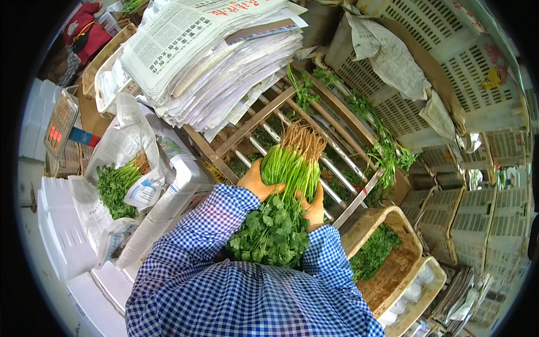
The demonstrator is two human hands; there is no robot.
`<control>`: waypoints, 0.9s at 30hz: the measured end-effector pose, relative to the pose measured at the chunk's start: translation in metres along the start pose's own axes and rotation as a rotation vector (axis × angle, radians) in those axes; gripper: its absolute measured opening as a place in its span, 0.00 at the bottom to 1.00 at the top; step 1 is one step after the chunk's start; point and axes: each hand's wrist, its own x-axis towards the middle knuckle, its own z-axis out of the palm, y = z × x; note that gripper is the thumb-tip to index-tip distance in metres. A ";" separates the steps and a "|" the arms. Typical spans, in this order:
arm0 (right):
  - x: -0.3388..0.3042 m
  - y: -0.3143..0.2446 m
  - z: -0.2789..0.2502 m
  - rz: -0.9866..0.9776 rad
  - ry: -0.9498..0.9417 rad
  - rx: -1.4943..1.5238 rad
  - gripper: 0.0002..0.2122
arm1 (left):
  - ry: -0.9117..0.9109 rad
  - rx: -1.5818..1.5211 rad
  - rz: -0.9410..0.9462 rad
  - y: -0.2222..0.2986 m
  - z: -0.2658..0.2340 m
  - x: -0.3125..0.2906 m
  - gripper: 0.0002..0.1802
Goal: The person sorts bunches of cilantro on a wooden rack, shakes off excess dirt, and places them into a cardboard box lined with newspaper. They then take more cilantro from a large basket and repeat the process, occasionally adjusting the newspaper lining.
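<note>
A bunch of coriander is held at the centre of the view, roots pointing to twelve o'clock and leaves to six, above a slatted wooden rack. The left hand is closed around the stems from nine o'clock, and the right hand is closed on them from three o'clock, so the bunch is clasped between both. The step in hand appears to be the gathering and evening-up of the bunch (the root ends lie roughly level). At eleven o'clock a stack of newspapers is piled, and at nine o'clock a wrapped bunch lies in paper. A wicker basket of loose greens sits at four o'clock. For a next move, a firm grip would probably be needed while a sheet is reached.
</note>
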 end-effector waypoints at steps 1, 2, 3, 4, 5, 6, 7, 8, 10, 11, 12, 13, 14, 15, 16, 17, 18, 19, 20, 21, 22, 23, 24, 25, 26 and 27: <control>-0.001 -0.009 0.004 0.034 -0.012 0.033 0.43 | 0.013 -0.005 0.012 -0.006 -0.003 0.002 0.50; 0.009 0.013 0.006 -0.062 -0.043 0.049 0.43 | 0.027 -0.023 0.034 -0.010 -0.003 0.003 0.51; 0.012 0.025 0.006 -0.094 -0.052 0.025 0.42 | 0.044 -0.044 0.053 -0.013 -0.005 0.002 0.52; 0.008 0.017 0.009 -0.065 -0.080 -0.028 0.41 | 0.050 -0.110 0.042 -0.042 -0.005 0.009 0.56; 0.009 0.011 0.010 -0.048 -0.111 -0.080 0.40 | 0.003 -0.098 0.052 -0.074 0.001 0.030 0.60; 0.012 0.024 0.007 -0.032 -0.054 -0.102 0.40 | -0.036 -0.031 -0.006 -0.062 0.000 0.028 0.63; 0.019 0.043 -0.001 -0.023 0.006 -0.121 0.39 | 0.057 0.049 -0.054 -0.025 -0.004 0.010 0.55; 0.026 0.060 -0.005 -0.106 -0.065 -0.062 0.40 | -0.058 -0.036 -0.052 -0.035 -0.002 0.024 0.59; 0.058 0.134 -0.036 -0.193 -0.154 0.114 0.43 | -0.079 0.040 -0.075 -0.030 0.005 0.033 0.60; 0.065 0.153 -0.042 -0.254 -0.212 0.178 0.44 | -0.103 0.083 -0.063 -0.017 -0.005 0.018 0.59; 0.071 0.168 -0.041 -0.307 -0.309 0.244 0.46 | -0.129 0.025 0.013 -0.026 -0.012 0.009 0.59; 0.063 0.151 -0.043 -0.413 -0.401 0.269 0.46 | -0.148 -0.020 0.047 -0.031 -0.007 0.013 0.60; 0.054 0.136 -0.037 -0.346 -0.385 0.198 0.42 | -0.146 -0.051 0.043 -0.039 -0.006 0.012 0.60; 0.055 0.134 -0.044 -0.338 -0.513 0.307 0.36 | -0.157 -0.079 0.052 -0.043 -0.002 0.015 0.60; 0.065 0.132 -0.048 -0.315 -0.704 0.637 0.34 | -0.168 -0.104 0.068 -0.042 0.001 0.020 0.60; 0.070 0.133 -0.049 -0.225 -0.657 0.710 0.32 | -0.179 -0.128 0.084 -0.042 0.003 0.023 0.60; 0.077 0.136 -0.052 -0.137 -0.605 0.779 0.31 | -0.188 -0.162 0.102 -0.046 0.005 0.028 0.60; 0.076 0.126 -0.054 -0.258 -0.619 0.562 0.33 | -0.202 -0.194 0.118 -0.048 0.008 0.032 0.61; 0.076 0.114 -0.054 -0.387 -0.615 0.348 0.34 | -0.209 -0.234 0.134 -0.053 0.007 0.034 0.61; 0.065 0.097 -0.048 -0.319 -0.531 0.294 0.35 | -0.208 -0.287 0.156 -0.061 0.006 0.033 0.61; 0.054 0.085 -0.046 -0.407 -0.472 0.184 0.38 | -0.197 -0.320 0.210 -0.061 -0.003 0.022 0.61; 0.042 0.071 -0.045 -0.485 -0.414 0.073 0.42 | -0.162 -0.340 0.262 -0.065 -0.012 0.005 0.62; 0.015 0.042 -0.028 -0.491 -0.292 -0.038 0.43 | -0.099 -0.342 0.312 -0.063 -0.035 -0.036 0.64; -0.012 0.009 0.001 -0.498 -0.216 -0.147 0.45 | 0.044 -0.383 0.408 -0.089 -0.038 -0.047 0.68; -0.043 -0.020 0.025 -0.481 -0.141 -0.172 0.44 | 0.039 -0.432 0.442 -0.092 -0.059 -0.067 0.70; -0.077 -0.064 0.057 -0.451 0.001 -0.303 0.44 | 0.050 -0.466 0.490 -0.088 -0.094 -0.102 0.71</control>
